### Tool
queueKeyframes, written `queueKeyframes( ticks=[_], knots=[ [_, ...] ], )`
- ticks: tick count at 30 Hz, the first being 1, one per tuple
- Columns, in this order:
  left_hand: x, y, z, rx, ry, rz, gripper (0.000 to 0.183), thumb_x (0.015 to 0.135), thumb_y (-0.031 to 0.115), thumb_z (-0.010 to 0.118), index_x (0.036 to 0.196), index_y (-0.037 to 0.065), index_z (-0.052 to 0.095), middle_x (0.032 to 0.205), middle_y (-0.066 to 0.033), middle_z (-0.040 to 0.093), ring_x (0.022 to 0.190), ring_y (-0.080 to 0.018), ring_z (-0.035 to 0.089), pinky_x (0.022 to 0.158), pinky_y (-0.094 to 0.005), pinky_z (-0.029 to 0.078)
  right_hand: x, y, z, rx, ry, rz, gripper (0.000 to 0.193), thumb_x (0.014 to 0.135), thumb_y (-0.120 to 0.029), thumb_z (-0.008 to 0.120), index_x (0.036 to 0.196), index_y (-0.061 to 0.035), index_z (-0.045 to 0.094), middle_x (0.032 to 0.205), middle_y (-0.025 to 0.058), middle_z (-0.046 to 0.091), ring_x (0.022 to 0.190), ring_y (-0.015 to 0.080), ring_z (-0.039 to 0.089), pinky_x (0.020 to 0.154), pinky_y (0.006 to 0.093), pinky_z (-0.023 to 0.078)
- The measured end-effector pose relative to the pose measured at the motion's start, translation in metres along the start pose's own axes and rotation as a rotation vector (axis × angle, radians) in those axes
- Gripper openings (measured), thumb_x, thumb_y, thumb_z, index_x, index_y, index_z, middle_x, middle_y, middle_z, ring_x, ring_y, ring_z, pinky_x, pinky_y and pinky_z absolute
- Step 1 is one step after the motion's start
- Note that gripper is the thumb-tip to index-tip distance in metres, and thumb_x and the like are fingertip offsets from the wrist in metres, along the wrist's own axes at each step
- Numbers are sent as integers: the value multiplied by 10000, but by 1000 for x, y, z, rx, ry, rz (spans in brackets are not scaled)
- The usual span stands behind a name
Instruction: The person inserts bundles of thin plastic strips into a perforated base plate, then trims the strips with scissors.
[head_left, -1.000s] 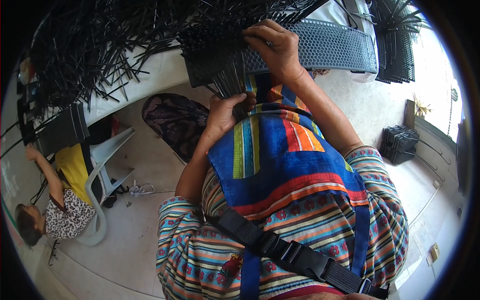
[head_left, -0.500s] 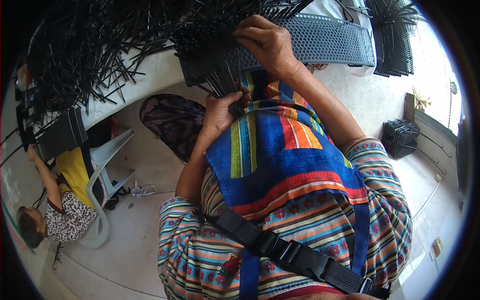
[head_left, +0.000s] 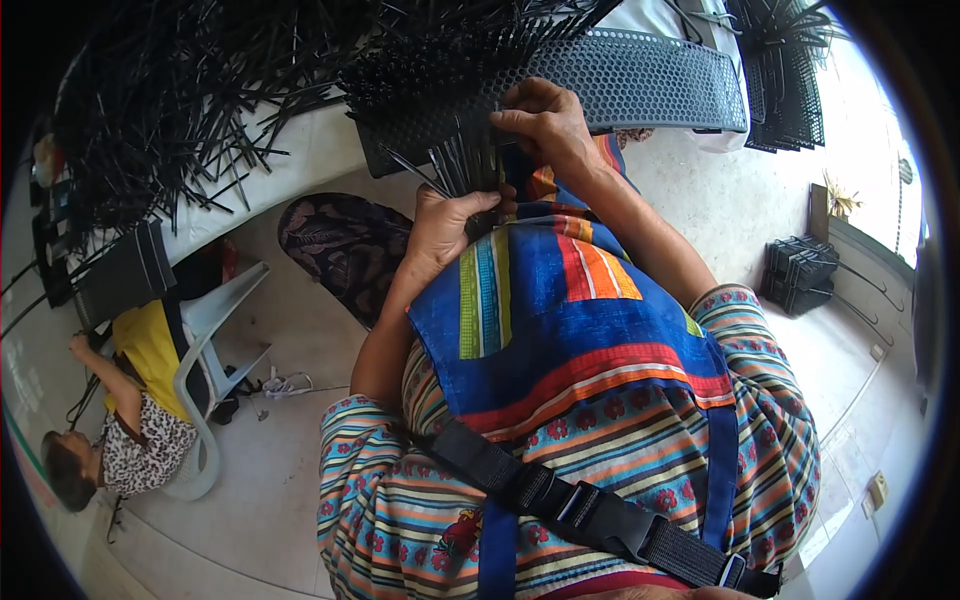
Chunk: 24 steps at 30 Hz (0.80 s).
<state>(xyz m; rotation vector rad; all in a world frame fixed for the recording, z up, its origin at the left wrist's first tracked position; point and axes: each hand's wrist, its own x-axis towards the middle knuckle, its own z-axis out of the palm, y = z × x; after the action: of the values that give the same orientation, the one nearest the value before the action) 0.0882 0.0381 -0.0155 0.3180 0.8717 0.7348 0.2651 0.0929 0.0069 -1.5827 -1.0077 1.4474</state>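
From where I stand, a person in a striped, flowered top and a bright blue patchwork apron [head_left: 580, 320] works at a desk [head_left: 310, 145] covered in white. The two hands are apart from each other but near, both in front of the body. The left hand [head_left: 440, 230] is closed around the lower end of a bundle of thin black strips [head_left: 462, 165], which fans upward just above the apron. The right hand [head_left: 555, 125] is raised above and to the right of it, thumb and fingers bent together beside the bundle's upper edge; I cannot tell whether a single strip is gripped there.

Just beyond the hands, a long, dark perforated panel [head_left: 660, 80] lies along the edge of the desk. Its left part is crowded with upright black strips, while its right part shows bare rows of round holes. Farther left, a large, tangled heap of black strips [head_left: 200, 90] covers the desk, some poking over its near side.

At the far left, a co-worker [head_left: 150, 440] in a spotted top sits in a pale chair [head_left: 212, 300]. Dark stacked bundles [head_left: 800, 275] rest on the floor at the right.
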Motion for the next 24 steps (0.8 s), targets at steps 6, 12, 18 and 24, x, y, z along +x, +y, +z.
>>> queueKeyframes(
  ticks=[6,12,18,24],
  knots=[
    [0,4,0,-58,-2,-31,158,838,-52,627,988,-17,663,857,-159,711,702,-213,707,622,-325,594,-7,7,1,121,-161,43,87,830,-79,715,834,-27,646,592,-10,541,459,44,442,424,206,323],
    [5,0,5,54,74,64,146,842,-38,642,985,-17,661,843,-149,709,664,-220,706,571,-313,591,-7,12,1,109,-180,95,83,833,-86,710,797,-30,659,577,-16,538,453,51,448,422,212,320],
    [3,-6,16,63,157,163,124,842,-29,641,964,-23,663,805,-138,709,656,-206,705,550,-308,588,-7,13,3,125,-200,127,69,837,-89,699,804,-37,669,567,-18,547,457,49,460,425,216,333],
    [-3,-10,24,140,186,150,120,862,-6,619,972,-13,665,791,-128,709,641,-194,700,554,-301,585,-9,25,-1,156,-187,125,88,848,-99,685,785,-41,664,552,-25,529,452,45,449,423,218,328]
  ],
)
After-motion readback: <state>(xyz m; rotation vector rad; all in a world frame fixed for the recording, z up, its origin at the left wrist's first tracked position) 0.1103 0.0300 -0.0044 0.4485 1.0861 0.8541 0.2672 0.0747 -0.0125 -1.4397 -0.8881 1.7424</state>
